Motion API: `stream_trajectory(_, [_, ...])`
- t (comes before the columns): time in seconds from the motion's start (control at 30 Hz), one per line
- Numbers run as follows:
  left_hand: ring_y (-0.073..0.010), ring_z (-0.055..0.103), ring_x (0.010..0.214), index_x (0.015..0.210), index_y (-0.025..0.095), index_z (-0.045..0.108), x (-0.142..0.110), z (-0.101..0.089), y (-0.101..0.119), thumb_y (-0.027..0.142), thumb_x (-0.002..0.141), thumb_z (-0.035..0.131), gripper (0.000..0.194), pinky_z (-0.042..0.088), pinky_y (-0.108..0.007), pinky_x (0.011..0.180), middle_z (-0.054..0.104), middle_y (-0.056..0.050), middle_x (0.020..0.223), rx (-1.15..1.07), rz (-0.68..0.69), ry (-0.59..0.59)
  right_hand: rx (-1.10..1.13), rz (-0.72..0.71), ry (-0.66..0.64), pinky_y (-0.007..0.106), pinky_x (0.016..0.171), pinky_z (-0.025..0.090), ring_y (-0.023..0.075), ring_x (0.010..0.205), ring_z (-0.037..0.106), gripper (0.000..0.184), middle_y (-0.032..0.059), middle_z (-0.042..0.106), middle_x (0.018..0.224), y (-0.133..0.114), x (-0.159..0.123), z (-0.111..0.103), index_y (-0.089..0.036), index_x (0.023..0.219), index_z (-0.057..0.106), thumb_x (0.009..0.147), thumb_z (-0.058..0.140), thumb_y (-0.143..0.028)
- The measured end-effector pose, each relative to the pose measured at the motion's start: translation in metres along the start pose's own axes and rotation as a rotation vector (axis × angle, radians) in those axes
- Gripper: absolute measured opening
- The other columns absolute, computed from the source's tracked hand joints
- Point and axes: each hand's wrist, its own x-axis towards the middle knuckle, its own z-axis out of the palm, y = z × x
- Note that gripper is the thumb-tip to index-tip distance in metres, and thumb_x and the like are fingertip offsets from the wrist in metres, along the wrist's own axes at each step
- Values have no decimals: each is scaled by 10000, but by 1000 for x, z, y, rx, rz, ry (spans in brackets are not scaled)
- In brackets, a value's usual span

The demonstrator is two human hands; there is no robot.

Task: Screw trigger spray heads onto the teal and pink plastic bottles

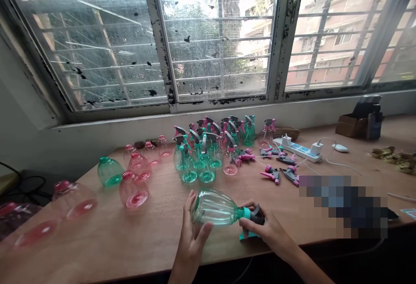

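Observation:
A ribbed, clear green plastic bottle (214, 208) lies on its side just above the table's front edge. My left hand (191, 240) cups its round base from below and behind. My right hand (268, 232) grips the neck end, around a teal and grey trigger spray head (256, 214) with a teal collar. The fingers of my right hand hide part of that head.
Several assembled spray bottles (198, 158) stand together on the wooden table (97, 249). Pink (133, 190) and green (109, 172) bottles stand left of them. Loose pink spray heads (271, 174) lie near a power strip (300, 150). A blurred patch (341, 206) covers the right side.

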Motion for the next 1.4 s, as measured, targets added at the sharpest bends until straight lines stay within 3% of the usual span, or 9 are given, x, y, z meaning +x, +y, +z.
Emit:
stream_trajectory(0.13, [-404,407,1471,1514,249,416,2,2,-4,414,799,809,833,351,-531,1210,518,-128,1547,-8,-49,-5,-22,-22,7,355,692,574,185,623,677,318,-39,673,687,4,-1,-1,-194,1020,650,847,796,-417])
stream_trajectory(0.33, [-353,496,1423,1494,343,425,2,3,-5,405,853,754,723,473,-445,1134,438,-69,1611,-69,-42,-24,2,-10,-4,349,730,554,187,642,689,302,-29,704,673,3,0,-3,-191,1017,653,862,790,-411])
stream_trajectory(0.5, [-356,517,1406,1431,335,540,4,-1,-13,408,870,735,598,494,-437,1112,570,-78,1512,14,-5,-8,84,-3,2,321,698,545,172,625,688,308,-12,733,746,7,4,-4,-186,1000,651,851,798,-413])
stream_trajectory(0.63, [-354,566,1365,1446,319,505,3,0,-15,385,807,803,708,509,-450,1096,635,-101,1440,-21,-7,6,41,9,18,320,704,531,195,653,693,307,8,750,689,7,4,-5,-170,917,682,840,797,-445])
stream_trajectory(0.8, [-329,557,1376,1465,302,403,1,2,-12,406,811,804,775,465,-456,1143,584,-114,1476,-122,-79,-32,-11,41,21,336,707,540,237,688,719,376,69,789,678,1,2,-1,-148,832,719,841,761,-521])
stream_trajectory(1.13, [-346,580,1352,1336,276,544,-3,13,6,479,747,833,687,550,-406,1061,599,-113,1472,-183,-73,171,-29,117,-58,290,614,534,194,633,702,406,50,770,697,5,14,-4,-149,734,698,817,765,-541])
stream_trajectory(1.4, [-333,505,1417,1421,313,501,-2,7,2,422,809,800,690,517,-415,1104,504,-87,1562,-144,-39,43,99,104,-47,273,598,535,184,621,694,371,31,759,678,4,8,-7,-159,794,669,823,771,-514])
